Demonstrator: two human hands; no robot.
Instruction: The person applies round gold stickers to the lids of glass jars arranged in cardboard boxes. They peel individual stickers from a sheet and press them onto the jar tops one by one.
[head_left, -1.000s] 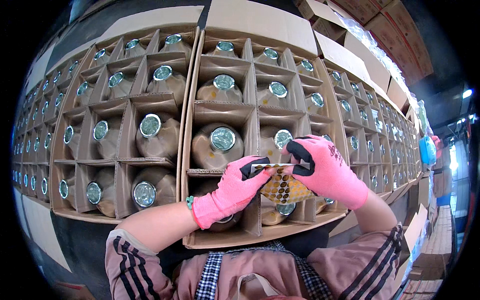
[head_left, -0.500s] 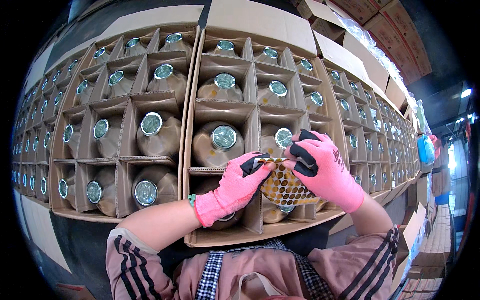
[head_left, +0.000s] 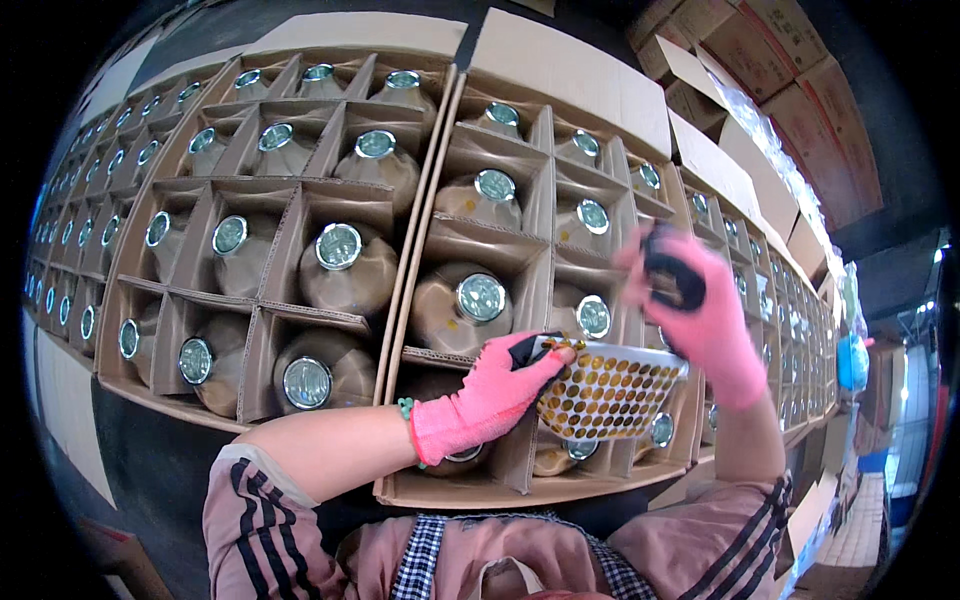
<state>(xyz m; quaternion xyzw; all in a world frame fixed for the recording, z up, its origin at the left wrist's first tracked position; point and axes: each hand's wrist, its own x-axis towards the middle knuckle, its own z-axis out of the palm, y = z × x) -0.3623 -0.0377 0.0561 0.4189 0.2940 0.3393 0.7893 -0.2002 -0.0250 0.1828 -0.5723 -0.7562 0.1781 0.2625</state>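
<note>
My left hand (head_left: 490,390), in a pink glove with dark fingertips, pinches the upper left corner of a sheet of round gold stickers (head_left: 610,395). The sheet has a white border and hangs tilted over the near cells of an open carton (head_left: 480,492). My right hand (head_left: 712,315), gloved alike, is raised above the sheet's right end, apart from it. Motion smears its curled fingers, and whether anything is between them I cannot make out. Just behind the sheet stands a clear glass bottle (head_left: 592,317) with a round silvery top. A larger bottle (head_left: 462,310) fills the cell to its left.
Another divided carton of bottles (head_left: 245,300) adjoins on the left, with more beyond it. To the right runs a row of similar cartons (head_left: 770,290). Stacked brown boxes (head_left: 800,110) stand at the far right. Raised cardboard flaps (head_left: 575,80) edge the far side.
My right hand has lifted off the sheet and moved right and up. My left hand still holds the sheet, which now shows more of its face. The view has shifted and turned a little.
</note>
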